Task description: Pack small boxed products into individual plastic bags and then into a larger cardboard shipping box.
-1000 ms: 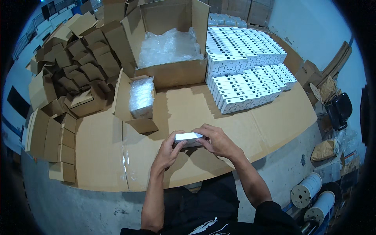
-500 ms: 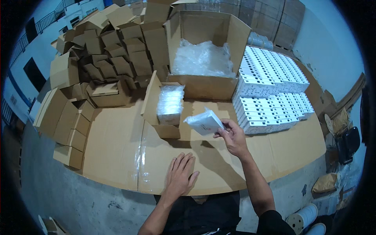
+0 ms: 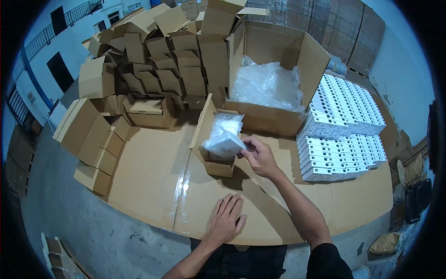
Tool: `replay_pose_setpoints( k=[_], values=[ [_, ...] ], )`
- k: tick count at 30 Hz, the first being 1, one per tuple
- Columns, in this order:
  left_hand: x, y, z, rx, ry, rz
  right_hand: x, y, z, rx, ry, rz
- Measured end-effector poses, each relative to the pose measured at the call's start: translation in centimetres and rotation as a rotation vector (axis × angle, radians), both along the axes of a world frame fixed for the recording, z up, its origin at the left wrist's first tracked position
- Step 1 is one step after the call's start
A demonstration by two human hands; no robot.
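My right hand [image 3: 260,158] pinches the right end of a small white box in a clear plastic bag [image 3: 226,145]. That box is tilted over the front part of an open cardboard carton [image 3: 218,169]. Behind it in the carton stands a row of bagged white boxes [image 3: 229,122]; the held box covers part of them. My left hand [image 3: 226,218] lies flat on the cardboard-covered table [image 3: 148,186], in front of the carton, fingers stretched out and holding nothing.
A large open carton [image 3: 274,116] of clear plastic bags [image 3: 267,86] stands behind the small one. White boxes [image 3: 341,139] are stacked in rows at the right. Empty brown cartons [image 3: 162,69] pile up at the far left, with more [image 3: 100,156] along the left edge.
My right hand has carried the bagged box from the carton's right side to over its front part. My left hand still rests on the table. The whole view has shifted.
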State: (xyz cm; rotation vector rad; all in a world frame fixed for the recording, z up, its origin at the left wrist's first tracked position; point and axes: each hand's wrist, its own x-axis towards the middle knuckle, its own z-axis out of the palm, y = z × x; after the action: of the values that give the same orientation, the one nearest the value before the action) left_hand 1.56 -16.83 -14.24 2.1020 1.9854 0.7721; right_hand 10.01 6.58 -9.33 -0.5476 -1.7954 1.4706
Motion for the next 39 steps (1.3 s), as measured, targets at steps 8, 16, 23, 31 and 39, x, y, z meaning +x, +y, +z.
replay_pose_setpoints(
  k=[8, 16, 23, 31, 39],
  values=[
    [-0.1, 0.3, 0.1, -0.011, -0.008, 0.009, -0.7, 0.3, 2.1, 0.714, -0.293, -0.061],
    [0.0, 0.5, 0.2, -0.021, -0.02, -0.001, -2.4, -0.5, 1.6, 0.793, -0.497, -0.071],
    [-0.2, 0.2, 0.1, -0.012, -0.01, 0.0, -3.5, -1.3, 2.0, 0.823, -0.625, -0.031],
    [-0.2, 0.2, 0.3, 0.001, -0.048, -0.019, -4.7, -1.2, 1.8, 0.824, -0.707, -0.112],
    [0.0, 0.2, -0.7, 0.012, 0.002, -0.016, 2.5, -2.3, 2.2, 0.665, -0.309, -0.149]
  ],
)
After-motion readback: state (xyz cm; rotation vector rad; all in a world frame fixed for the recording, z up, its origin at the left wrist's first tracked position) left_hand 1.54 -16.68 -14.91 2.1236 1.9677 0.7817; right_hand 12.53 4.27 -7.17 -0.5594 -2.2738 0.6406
